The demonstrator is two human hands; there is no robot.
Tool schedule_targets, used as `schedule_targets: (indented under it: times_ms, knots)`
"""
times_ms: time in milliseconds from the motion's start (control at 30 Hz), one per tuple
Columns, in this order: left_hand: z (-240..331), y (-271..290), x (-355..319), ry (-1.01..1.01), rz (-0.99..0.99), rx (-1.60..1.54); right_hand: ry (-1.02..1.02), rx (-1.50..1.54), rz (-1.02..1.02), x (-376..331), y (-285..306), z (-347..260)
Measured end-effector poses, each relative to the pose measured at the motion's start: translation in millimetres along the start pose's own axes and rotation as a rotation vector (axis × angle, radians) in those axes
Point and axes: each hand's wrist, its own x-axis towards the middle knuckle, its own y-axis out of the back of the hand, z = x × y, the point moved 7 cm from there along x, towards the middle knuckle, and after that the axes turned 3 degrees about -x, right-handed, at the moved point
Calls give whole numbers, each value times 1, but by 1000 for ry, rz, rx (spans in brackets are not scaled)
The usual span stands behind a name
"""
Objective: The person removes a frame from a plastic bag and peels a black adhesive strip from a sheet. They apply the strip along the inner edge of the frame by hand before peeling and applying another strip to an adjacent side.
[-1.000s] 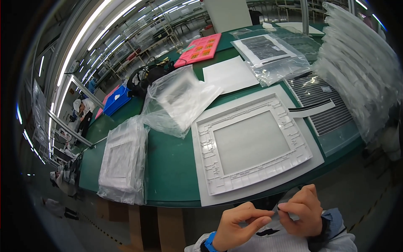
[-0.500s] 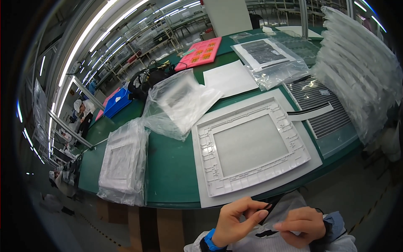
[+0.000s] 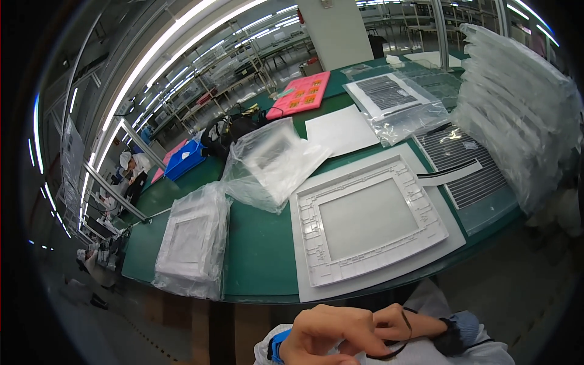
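Note:
Close to my body, below the table's front edge, my left hand [image 3: 331,328] is closed, its bent fingers at one end of a thin black strip [image 3: 406,345]. The strip curves up across my right hand [image 3: 406,321], which is partly behind the left one. My right fingers look curled, but their tips are hidden, so what they grip does not show. Just beyond both hands, a white plastic frame [image 3: 316,258] with a rectangular opening and ribbed inner edges lies on a white foam sheet [image 3: 455,234].
On the green table [image 3: 261,255], bagged frames [image 3: 182,237] lie left, with a clear bag [image 3: 274,164] behind. A sheet of black strips [image 3: 468,161] and tall stacked plastic bags [image 3: 517,115] stand right. A pink tray [image 3: 298,94] and blue bin [image 3: 182,159] sit farther back.
My hands have come together, the left now overlapping the right. The black strip now shows as a loop over my right hand. The view has shifted slightly, while the table things stay put.

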Motion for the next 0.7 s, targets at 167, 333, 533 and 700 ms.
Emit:
schedule_targets:
  times_ms: [167, 333, 533, 700]
  knots:
    - [0, -1, -9, 20, 25, 39, 291, 438, 278, 23, 15, -44]
    - [-8, 40, -32, 85, 265, 581, 470, 267, 327, 14, 43, -82]
    - [-29, 67, -39, 90, 305, 668, 308, -123, 482, 8, 62, -90]
    - [-32, 76, -37, 47, 326, 786, 218, -320, 514, 10, 72, -88]
